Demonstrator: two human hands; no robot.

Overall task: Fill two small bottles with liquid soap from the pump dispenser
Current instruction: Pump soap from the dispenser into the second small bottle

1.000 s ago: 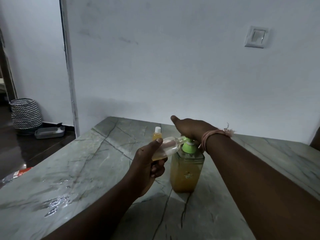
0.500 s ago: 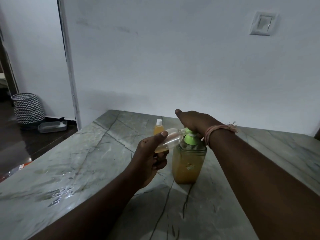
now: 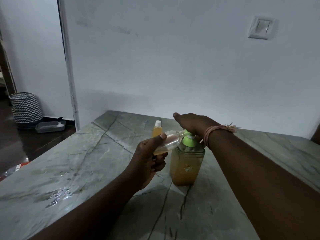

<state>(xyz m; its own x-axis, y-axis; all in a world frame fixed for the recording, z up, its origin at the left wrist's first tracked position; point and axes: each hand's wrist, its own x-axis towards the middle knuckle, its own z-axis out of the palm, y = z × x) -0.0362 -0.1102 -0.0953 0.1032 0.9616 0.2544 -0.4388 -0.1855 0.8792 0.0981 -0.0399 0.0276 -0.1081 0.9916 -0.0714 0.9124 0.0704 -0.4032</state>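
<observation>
Here, two hands [image 3: 149, 158], two bottles [image 3: 168, 142], seemingly one dispenser [image 3: 187, 161].

Both forearms are showing bare from the lower edge of the frame up to the hands — no sleeves are reaching into view. The left hand [image 3: 147, 158] is wearing nothing on its wrist or visible fingers. The right hand [image 3: 192, 123] is wearing a thread band [image 3: 210, 135] at the wrist: several turns of pale pinkish-orange string, wound close together — a frayed tuft [image 3: 231, 127] is sticking out at the outer side. Fingernails are appearing short and unpainted on the thumbs.
</observation>
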